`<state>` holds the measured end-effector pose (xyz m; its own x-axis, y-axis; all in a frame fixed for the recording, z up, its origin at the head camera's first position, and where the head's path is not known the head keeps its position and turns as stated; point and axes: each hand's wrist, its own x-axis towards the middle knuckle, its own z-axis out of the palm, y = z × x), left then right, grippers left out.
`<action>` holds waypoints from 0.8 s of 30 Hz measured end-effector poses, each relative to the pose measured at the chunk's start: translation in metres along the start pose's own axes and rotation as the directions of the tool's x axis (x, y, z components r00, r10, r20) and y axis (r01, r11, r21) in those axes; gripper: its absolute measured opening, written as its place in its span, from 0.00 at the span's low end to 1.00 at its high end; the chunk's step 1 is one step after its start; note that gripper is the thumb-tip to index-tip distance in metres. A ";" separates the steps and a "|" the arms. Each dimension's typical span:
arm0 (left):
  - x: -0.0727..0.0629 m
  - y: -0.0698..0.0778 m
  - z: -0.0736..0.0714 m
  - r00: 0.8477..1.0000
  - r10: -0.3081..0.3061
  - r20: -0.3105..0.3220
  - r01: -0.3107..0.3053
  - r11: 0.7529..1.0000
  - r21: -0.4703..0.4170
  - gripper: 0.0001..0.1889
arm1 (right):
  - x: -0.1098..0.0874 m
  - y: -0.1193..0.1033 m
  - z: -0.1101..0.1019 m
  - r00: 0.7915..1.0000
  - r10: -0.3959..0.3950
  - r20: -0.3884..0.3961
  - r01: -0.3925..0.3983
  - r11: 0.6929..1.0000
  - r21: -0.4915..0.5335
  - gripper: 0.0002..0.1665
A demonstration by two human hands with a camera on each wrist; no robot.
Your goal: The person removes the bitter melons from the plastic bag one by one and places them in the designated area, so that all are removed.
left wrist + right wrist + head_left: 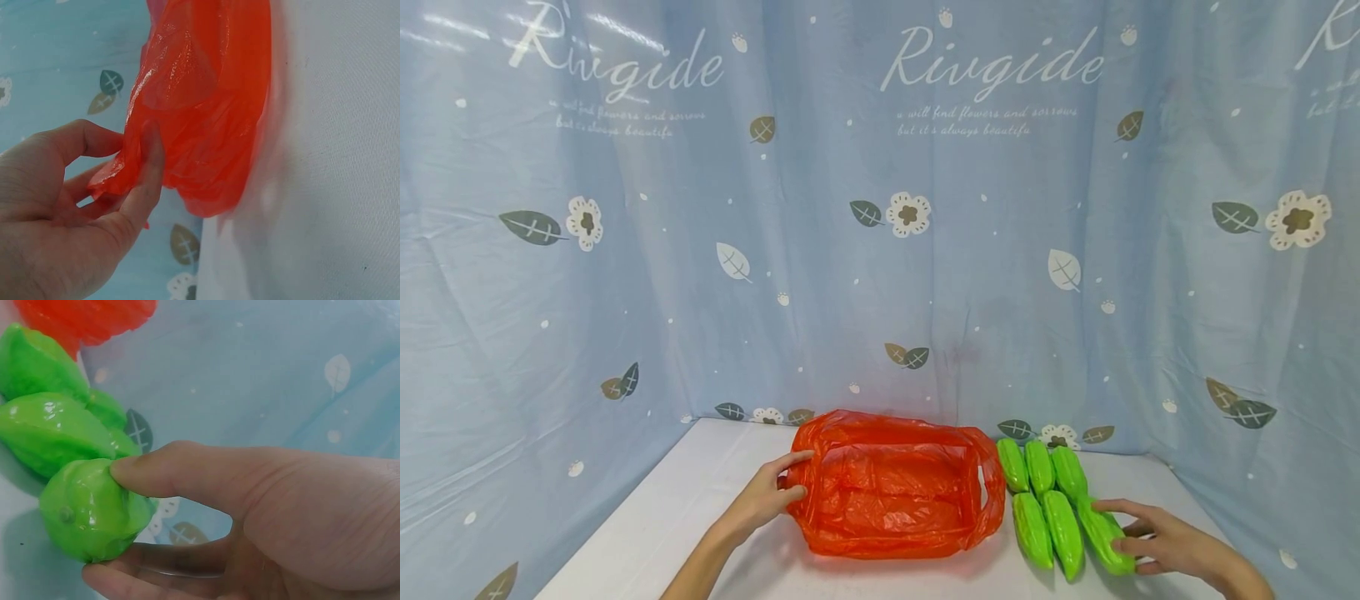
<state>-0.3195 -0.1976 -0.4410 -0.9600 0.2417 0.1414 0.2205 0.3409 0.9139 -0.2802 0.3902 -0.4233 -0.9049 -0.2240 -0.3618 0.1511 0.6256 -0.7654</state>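
A red plastic bag [891,546] stands on the table with its mouth spread wide and a handle loop at each end. My left hand [767,496] pinches its left end between thumb and fingers; in the left wrist view the thin film bunches between the fingers of that hand [81,206]. To the right of the bag, several glossy green ridged gourds, perhaps bitter melons, lie in two rows. My right hand [1172,542] grips the front right gourd [1105,537]; the right wrist view shows the thumb on top of this gourd [87,509] and fingers beneath.
The white table [662,500] is bounded at the back and sides by a blue curtain [820,317] with leaf and flower prints. Other gourds, such as the front middle one [1063,533] and a back one [1039,467], lie close beside the held one.
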 end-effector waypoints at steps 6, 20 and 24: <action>0.000 0.000 0.000 1.000 0.005 -0.004 -0.005 1.000 0.008 0.31 | 0.005 0.002 0.004 1.000 0.006 -0.022 -0.006 1.000 -0.001 0.39; 0.001 -0.001 0.001 1.000 -0.006 0.000 0.006 1.000 0.030 0.30 | 0.016 0.010 0.008 0.998 0.002 -0.061 -0.003 1.000 -0.017 0.41; 0.001 -0.001 0.001 1.000 -0.013 -0.002 0.013 0.999 0.030 0.30 | 0.016 0.011 0.008 0.999 -0.005 -0.049 0.004 1.000 -0.024 0.41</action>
<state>-0.3205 -0.1965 -0.4427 -0.9630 0.2356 0.1307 0.2134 0.3710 0.9038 -0.2894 0.3877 -0.4419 -0.9242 -0.1901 -0.3312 0.1380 0.6424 -0.7539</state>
